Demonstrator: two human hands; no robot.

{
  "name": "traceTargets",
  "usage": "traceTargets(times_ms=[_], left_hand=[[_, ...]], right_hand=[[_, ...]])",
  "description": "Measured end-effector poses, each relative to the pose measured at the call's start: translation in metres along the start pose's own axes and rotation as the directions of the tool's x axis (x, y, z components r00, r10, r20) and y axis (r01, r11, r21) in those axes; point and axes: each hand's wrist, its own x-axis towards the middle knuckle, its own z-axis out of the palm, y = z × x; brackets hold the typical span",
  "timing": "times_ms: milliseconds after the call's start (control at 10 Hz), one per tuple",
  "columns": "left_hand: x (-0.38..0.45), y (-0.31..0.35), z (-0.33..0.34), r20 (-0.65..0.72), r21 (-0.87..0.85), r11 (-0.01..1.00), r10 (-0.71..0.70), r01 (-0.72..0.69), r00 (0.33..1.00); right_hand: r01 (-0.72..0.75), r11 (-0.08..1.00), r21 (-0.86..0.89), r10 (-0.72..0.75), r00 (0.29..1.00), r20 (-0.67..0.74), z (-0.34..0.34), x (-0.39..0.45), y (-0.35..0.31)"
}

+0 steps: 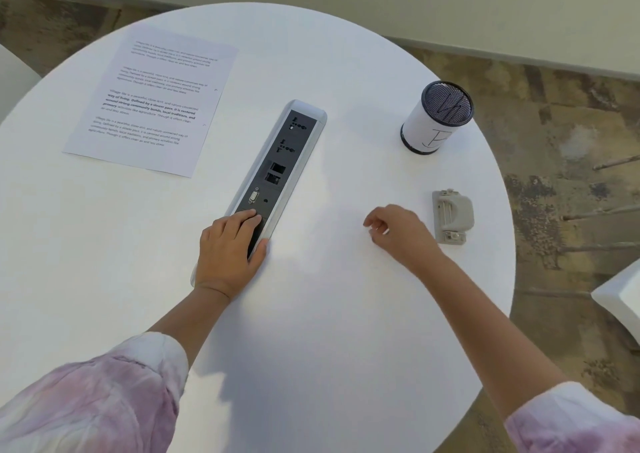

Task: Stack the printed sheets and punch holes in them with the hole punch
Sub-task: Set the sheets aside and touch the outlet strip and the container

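Note:
Printed sheets (152, 102) lie flat as one pile at the far left of the round white table (346, 314). A grey hole punch (452, 215) sits near the right edge, touched by neither hand. My left hand (230, 251) rests flat with straight fingers on the near end of the table's socket strip (284, 161). My right hand (401, 232) hovers over the table just left of the hole punch, fingers loosely curled and holding nothing.
A mesh pen cup (436, 118) wrapped in white paper stands at the far right of the table. The socket strip runs diagonally through the table's middle. A white seat (620, 296) stands beyond the right edge, and another pale seat (10, 75) at far left.

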Motion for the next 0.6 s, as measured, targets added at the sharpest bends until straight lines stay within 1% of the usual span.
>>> traceTargets(times_ms=[100, 200, 400, 600], left_hand=[[0.0, 0.0, 0.001, 0.005, 0.009, 1.0, -0.003, 0.003, 1.0], [0.0, 0.0, 0.0, 0.006, 0.006, 1.0, -0.002, 0.002, 1.0], [0.0, 0.0, 0.0, 0.001, -0.001, 1.0, -0.001, 0.001, 1.0], [0.0, 0.001, 0.0, 0.007, 0.0, 1.0, -0.008, 0.008, 1.0]], right_hand=[[-0.099, 0.993, 0.064, 0.1, 0.995, -0.01, 0.009, -0.005, 0.003], [-0.109, 0.992, 0.058, 0.11, 0.994, -0.017, 0.014, -0.006, 0.003], [-0.098, 0.994, -0.041, 0.094, 0.993, -0.07, 0.02, -0.004, -0.003], [-0.077, 0.974, -0.211, 0.063, 0.995, -0.074, 0.022, -0.001, -0.011]])
